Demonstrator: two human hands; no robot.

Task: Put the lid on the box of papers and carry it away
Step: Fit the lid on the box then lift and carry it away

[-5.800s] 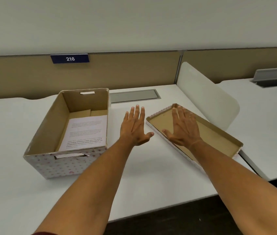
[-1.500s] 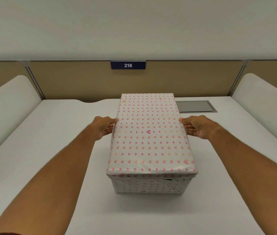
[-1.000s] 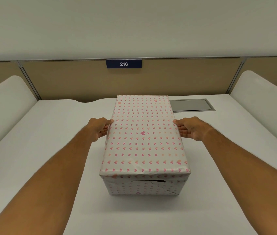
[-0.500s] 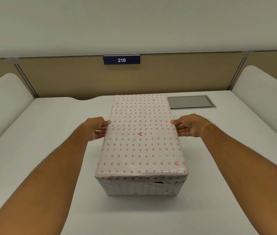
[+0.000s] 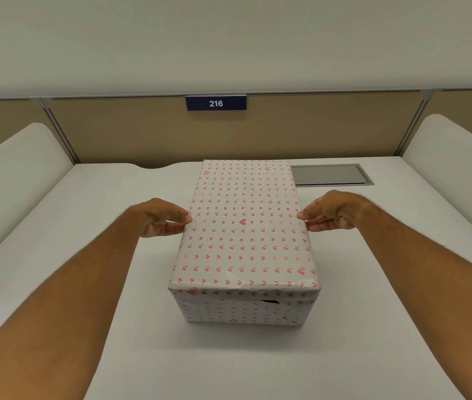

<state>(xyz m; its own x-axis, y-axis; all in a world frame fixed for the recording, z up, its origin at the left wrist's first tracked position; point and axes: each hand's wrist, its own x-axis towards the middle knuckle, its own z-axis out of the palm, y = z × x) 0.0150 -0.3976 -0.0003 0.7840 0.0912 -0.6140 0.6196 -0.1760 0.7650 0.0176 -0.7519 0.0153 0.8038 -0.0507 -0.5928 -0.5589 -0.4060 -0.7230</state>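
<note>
The box [image 5: 243, 311], wrapped in white paper with pink hearts, stands on the white desk [image 5: 90, 249] with its matching lid [image 5: 244, 226] seated on top. The papers inside are hidden. My left hand [image 5: 162, 217] is at the lid's left long edge, thumb and curled fingertips pinching the rim. My right hand [image 5: 328, 211] holds the right long edge the same way. A dark handle slot with torn paper shows in the box's near end wall.
A tan partition with a blue "216" sign [image 5: 216, 103] closes off the desk's far side. White curved dividers stand at left [image 5: 12, 180] and right [image 5: 457, 174]. A grey cable hatch [image 5: 330, 174] lies flush in the desk behind the box's right corner.
Several seconds ago the lid lay upturned to the right of the open box; it now covers the box. In the last second my fingertips drew up onto the lid's rim.
</note>
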